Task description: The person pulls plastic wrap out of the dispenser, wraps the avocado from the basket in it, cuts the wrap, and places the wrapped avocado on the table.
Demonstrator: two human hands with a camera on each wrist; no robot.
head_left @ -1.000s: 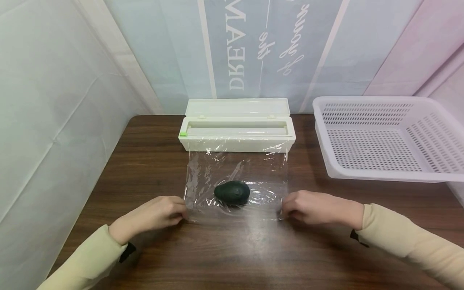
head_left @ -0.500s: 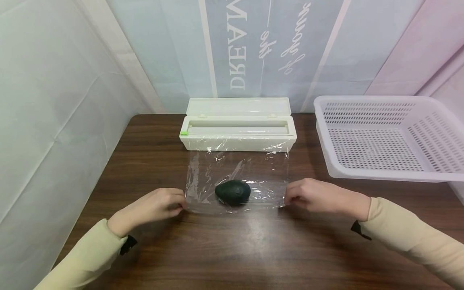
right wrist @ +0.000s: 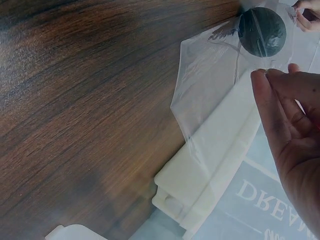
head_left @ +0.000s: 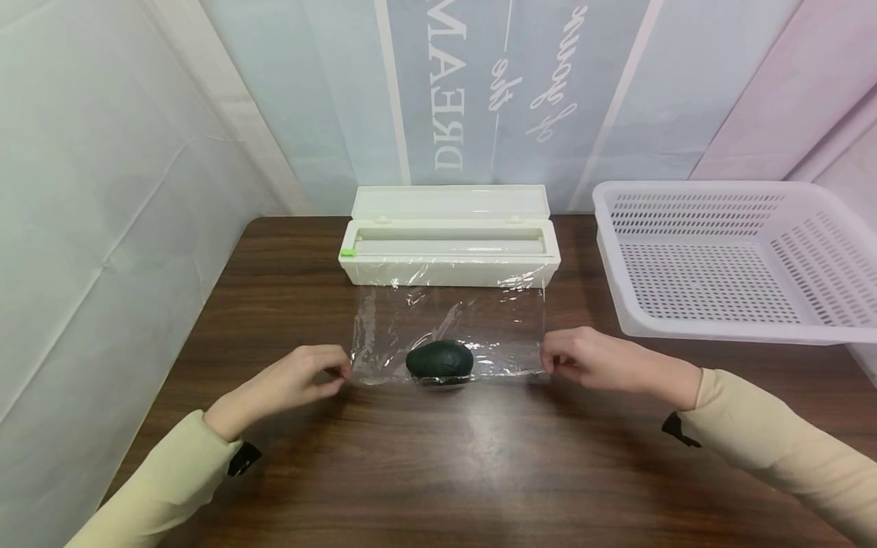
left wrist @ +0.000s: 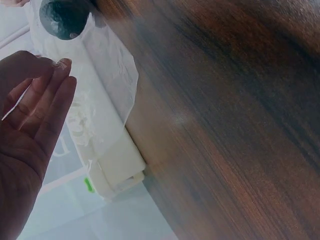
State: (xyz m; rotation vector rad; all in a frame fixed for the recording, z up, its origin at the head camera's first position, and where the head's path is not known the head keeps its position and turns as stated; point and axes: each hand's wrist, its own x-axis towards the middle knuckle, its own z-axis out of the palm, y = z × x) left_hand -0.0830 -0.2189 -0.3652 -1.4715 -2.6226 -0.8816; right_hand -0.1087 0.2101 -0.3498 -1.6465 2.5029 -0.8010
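A dark green avocado (head_left: 440, 360) lies on a clear sheet of plastic wrap (head_left: 448, 316) that runs forward from a white wrap dispenser box (head_left: 448, 272). My left hand (head_left: 291, 383) pinches the near left corner of the wrap between thumb and fingertips. At the near right corner, my right hand (head_left: 610, 361) pinches the film the same way. The near edge of the wrap is raised and comes up against the avocado's near side. In both wrist views the fingertips meet on the thin film, with the avocado just beyond them.
The dispenser's lid (head_left: 450, 202) stands up at the back, and a small green slider (head_left: 348, 252) sits on its left end. At the right stands a white perforated plastic basket (head_left: 706, 281). Brown wood-grain table (head_left: 438, 479) extends in front of the hands.
Both hands have lifted and moved away from the body, carrying the near edge of the plastic wrap up toward the avocado. The dispenser and basket stay where they were.
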